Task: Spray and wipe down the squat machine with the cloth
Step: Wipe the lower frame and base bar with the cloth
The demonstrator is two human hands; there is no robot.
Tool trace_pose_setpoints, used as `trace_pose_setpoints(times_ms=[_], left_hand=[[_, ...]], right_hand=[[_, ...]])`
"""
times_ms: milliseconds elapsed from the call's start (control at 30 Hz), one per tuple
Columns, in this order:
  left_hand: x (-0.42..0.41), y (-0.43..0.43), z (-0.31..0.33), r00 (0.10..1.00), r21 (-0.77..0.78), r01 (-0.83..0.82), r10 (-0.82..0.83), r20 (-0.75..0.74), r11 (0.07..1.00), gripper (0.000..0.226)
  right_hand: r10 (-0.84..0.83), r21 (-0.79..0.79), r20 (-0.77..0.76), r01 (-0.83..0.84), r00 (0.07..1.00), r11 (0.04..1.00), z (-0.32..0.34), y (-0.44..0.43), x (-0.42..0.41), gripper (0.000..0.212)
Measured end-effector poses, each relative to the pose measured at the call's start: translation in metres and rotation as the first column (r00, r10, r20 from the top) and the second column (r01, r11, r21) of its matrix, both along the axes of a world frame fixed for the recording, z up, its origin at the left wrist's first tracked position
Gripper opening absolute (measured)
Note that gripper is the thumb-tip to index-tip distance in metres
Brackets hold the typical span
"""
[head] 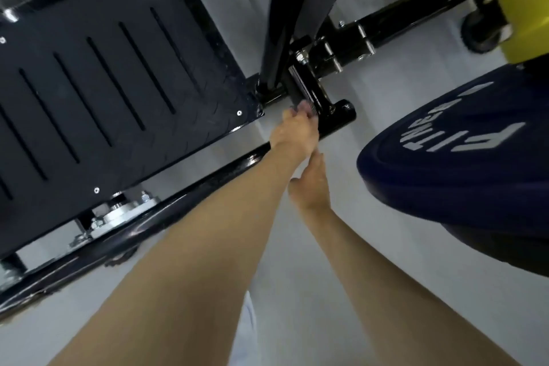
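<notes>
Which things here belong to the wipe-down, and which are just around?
Job: squat machine frame, footplate, left hand at the frame, right hand. Cloth and spray not clearly visible.
Just there: blue weight plate, yellow part.

Both forearms are extended forward. The left grip is held furthest out, fingers curled. The right grip is placed just behind the left wrist, fingers straight.

Bright, even indoor light; soft glare on the black frame bar; slight motion blur throughout; wide-angle bending at edges.
</notes>
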State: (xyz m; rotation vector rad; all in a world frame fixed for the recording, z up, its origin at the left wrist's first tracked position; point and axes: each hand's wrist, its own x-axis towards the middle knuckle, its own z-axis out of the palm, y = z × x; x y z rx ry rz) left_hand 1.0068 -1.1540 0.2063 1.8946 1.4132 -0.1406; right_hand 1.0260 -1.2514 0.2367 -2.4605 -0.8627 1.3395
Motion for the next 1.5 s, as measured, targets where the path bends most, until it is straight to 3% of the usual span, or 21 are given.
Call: trace_pose_setpoints(times_ms=[100,200,333,400,500,667,767,833,900,967,1033,1200,1333,1400,1500], left_hand=[[-0.008,-0.002,-0.011,1.0,0.0,-0.03,0.03,-0.003,1.0,0.042],[-0.043,-0.028,-0.009,0.999,0.094,0.006,-0.003,-0.033,0.996,0.045],[-0.111,-0.074,-0.002,0.993,0.258,-0.036,0.064,-0.1,0.966,0.047],[-0.156,-0.094,-0.005,0.988,0.338,-0.034,0.082,-0.129,0.94,0.046],[-0.229,-0.119,-0.004,0.978,0.333,-0.037,0.102,-0.18,0.942,0.06],[-0.293,-0.137,-0.006,0.876,0.31,0.255,-0.082,-0.476,0.916,0.083],[-0.258,-0.132,-0.004,0.948,0.383,0.177,-0.052,-0.314,0.907,0.055],[-0.221,-0.121,-0.005,0.964,0.289,0.149,-0.073,-0.256,0.946,0.073],[-0.178,-0.105,0.0,0.944,0.285,0.23,-0.142,-0.298,0.93,0.089],[-0.143,-0.087,0.008,0.942,0.335,0.244,-0.141,-0.304,0.91,0.081],[-0.127,-0.075,0.009,0.949,0.266,0.245,-0.175,-0.262,0.932,0.071],[-0.179,-0.079,0.004,0.999,0.093,-0.011,0.014,-0.03,0.996,0.056],[-0.215,-0.073,0.002,0.969,-0.06,-0.194,0.182,-0.166,0.979,0.061],[-0.196,-0.055,0.005,0.939,-0.123,-0.25,0.21,-0.272,0.96,0.05],[-0.141,-0.027,0.009,0.964,-0.19,-0.081,0.028,-0.263,0.978,0.037]], right_hand=[[0.068,-0.005,0.104,-0.068,0.992,0.998,0.0,-0.003,0.001,0.087],[0.102,-0.018,0.183,-0.101,0.978,0.995,0.006,-0.005,-0.005,0.09],[0.064,-0.095,0.14,-0.051,0.988,0.994,0.013,-0.006,-0.032,0.087],[0.125,-0.087,0.142,-0.113,0.982,0.99,0.015,-0.004,-0.048,0.087],[0.288,-0.033,0.207,-0.287,0.935,0.957,0.013,-0.003,-0.063,0.089],[0.411,-0.057,0.221,-0.409,0.885,0.911,0.006,-0.005,-0.066,0.089],[0.439,-0.042,0.248,-0.443,0.864,0.896,0.003,-0.008,-0.062,0.089],[0.448,-0.044,0.248,-0.452,0.859,0.891,0.002,-0.008,-0.06,0.089],[0.457,-0.053,0.262,-0.461,0.85,0.886,0.004,-0.008,-0.057,0.089],[0.446,-0.043,0.275,-0.452,0.852,0.891,0.006,-0.008,-0.054,0.093],[0.434,-0.038,0.288,-0.443,0.854,0.896,0.006,-0.01,-0.051,0.095],[0.453,-0.05,0.284,-0.459,0.845,0.887,0.008,-0.011,-0.04,0.088],[0.435,-0.022,0.285,-0.448,0.854,0.894,0.01,-0.005,-0.036,0.089],[0.393,0.01,0.287,-0.413,0.873,0.911,0.009,0.0,-0.036,0.088],[0.325,0.058,0.275,-0.353,0.905,0.934,0.006,0.008,-0.034,0.085]])
